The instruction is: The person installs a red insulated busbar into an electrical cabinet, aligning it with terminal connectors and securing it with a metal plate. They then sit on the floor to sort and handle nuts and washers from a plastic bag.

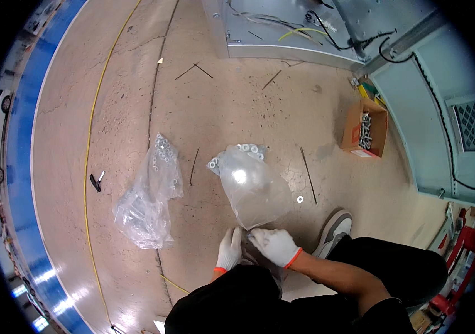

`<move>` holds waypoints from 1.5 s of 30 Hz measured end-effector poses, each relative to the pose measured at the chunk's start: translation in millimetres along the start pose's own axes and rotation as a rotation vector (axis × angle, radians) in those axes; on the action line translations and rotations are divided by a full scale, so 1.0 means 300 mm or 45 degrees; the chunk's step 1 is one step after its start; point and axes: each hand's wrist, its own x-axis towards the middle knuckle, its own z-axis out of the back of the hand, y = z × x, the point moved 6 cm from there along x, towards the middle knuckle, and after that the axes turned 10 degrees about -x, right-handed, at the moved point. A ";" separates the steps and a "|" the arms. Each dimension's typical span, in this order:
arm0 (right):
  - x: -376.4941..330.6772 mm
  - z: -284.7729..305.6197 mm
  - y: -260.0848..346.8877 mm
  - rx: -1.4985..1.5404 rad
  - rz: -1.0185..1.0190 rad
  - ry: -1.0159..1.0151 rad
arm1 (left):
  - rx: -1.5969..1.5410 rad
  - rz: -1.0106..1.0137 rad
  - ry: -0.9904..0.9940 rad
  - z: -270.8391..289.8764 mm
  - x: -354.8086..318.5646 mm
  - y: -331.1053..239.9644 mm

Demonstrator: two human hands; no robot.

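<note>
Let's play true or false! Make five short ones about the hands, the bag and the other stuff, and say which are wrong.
1. The left hand and right hand wear white gloves. True.
2. The hands are at the tip of the puffed-up plastic bag. True.
3. The cardboard box is shut. False: it is open, showing metal parts.
4. The black-handled tool lies on a bag. False: it's on the floor, beside the yellow line.
5. A loose washer lies on the floor. True.
</note>
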 end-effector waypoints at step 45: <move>0.097 0.171 -0.091 1.767 -0.701 1.024 | 1.148 -0.457 -0.442 0.721 0.428 -0.066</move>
